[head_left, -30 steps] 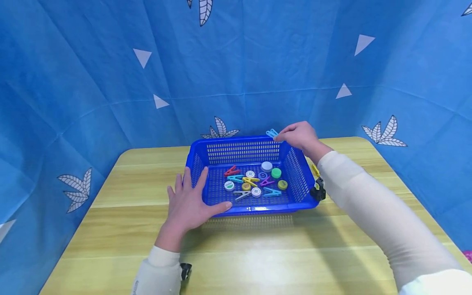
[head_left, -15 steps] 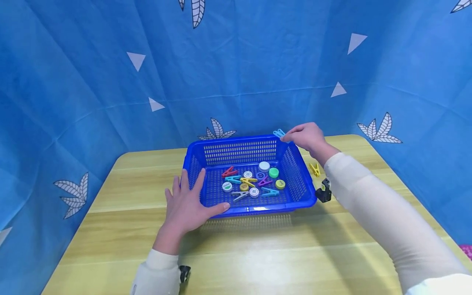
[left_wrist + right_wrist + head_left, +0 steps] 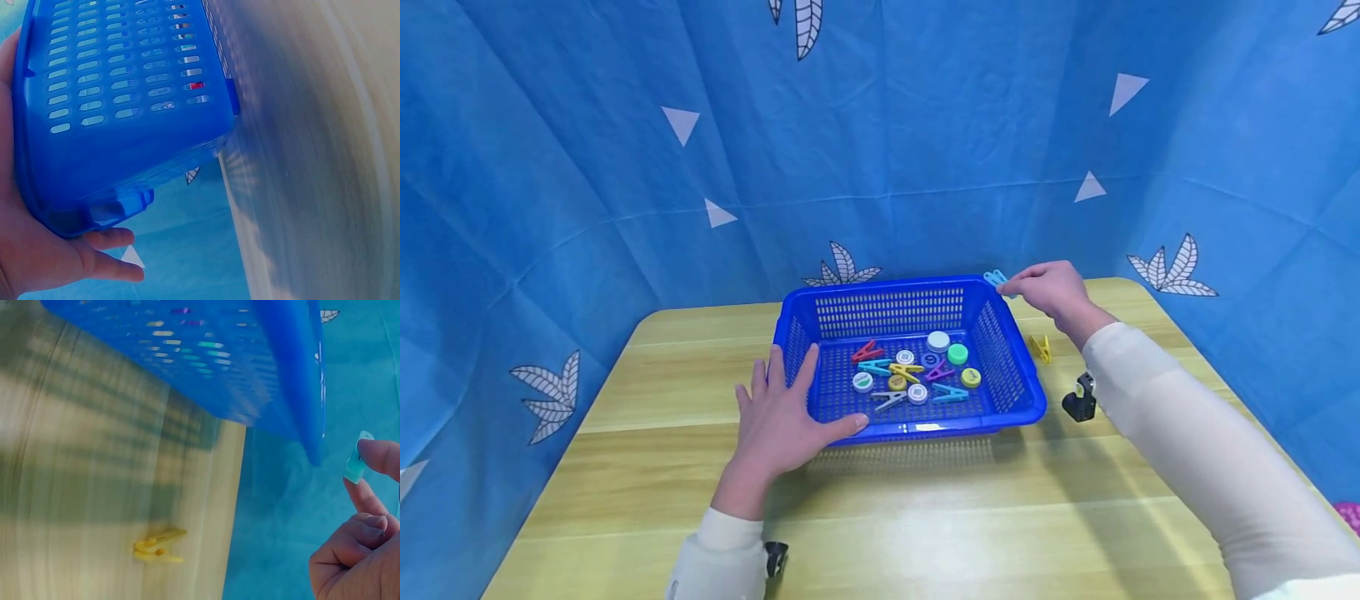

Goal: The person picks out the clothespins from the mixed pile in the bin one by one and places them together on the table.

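A blue plastic basket (image 3: 880,283) stands on the wooden table. My left hand (image 3: 778,429) rests on its front left corner, fingers spread and straight. Between thumb and forefinger, my right hand (image 3: 1052,287) pinches a light blue clothespin (image 3: 994,277) at the basket's back right corner; the right wrist view shows the clothespin (image 3: 356,464) apart from the basket. On the basket floor lie several clothespins, among them a red clothespin (image 3: 867,352) and a purple clothespin (image 3: 938,372). Several bottle caps are mixed in, such as a green cap (image 3: 957,354) and a white cap (image 3: 937,341).
A yellow clothespin (image 3: 1042,348) lies on the table (image 3: 880,517) just right of the basket, under my right forearm. Blue patterned cloth (image 3: 880,125) hangs behind the table and along both sides.
My right hand has moved right with the light blue clothespin, from the basket's back rim out past its corner. The yellow clothespin on the table shows more fully. My left hand stays on the basket.
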`<state>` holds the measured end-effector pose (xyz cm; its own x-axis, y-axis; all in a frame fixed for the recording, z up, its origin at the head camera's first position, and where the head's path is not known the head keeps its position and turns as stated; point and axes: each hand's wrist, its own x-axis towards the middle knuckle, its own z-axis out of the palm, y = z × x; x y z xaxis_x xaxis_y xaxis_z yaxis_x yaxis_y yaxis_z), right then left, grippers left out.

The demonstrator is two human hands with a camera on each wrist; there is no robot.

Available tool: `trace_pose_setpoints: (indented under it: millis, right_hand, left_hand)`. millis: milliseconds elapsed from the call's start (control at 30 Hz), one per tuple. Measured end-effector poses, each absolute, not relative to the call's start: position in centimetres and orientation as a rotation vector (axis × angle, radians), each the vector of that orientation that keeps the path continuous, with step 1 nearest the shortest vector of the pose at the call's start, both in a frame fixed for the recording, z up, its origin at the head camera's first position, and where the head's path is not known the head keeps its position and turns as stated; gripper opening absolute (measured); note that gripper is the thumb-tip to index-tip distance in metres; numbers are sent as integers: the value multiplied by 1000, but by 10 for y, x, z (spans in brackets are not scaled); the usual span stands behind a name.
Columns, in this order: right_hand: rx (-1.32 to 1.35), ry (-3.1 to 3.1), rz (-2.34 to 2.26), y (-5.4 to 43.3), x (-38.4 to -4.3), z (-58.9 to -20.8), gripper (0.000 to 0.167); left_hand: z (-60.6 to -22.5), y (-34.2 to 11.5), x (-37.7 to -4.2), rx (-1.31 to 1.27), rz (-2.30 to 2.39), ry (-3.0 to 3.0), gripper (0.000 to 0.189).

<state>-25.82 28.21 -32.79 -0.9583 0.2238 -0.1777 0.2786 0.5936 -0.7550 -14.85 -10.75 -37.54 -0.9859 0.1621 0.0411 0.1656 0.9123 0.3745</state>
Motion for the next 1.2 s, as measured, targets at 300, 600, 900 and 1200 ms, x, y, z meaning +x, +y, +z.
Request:
trace_pose_setpoints:
  millis: [300, 600, 900, 1200]
  right_hand:
    - [482, 2733, -1346, 302, -250, -337, 50]
    - [565, 2707, -1333, 322, -243, -352, 57]
    - [613, 2720, -1290, 333, -237, -363, 56]
    - [682, 2715, -1292, 343, -230, -378, 58]
  left_hand:
    - [-375, -106, -149, -264, -588, -3060, 130]
    - [-375, -106, -149, -274, -570, -3052, 130]
    - [-376, -106, -149, -270, -583, -3049, 129]
    - [-377, -108, -149, -264, -598, -3056, 129]
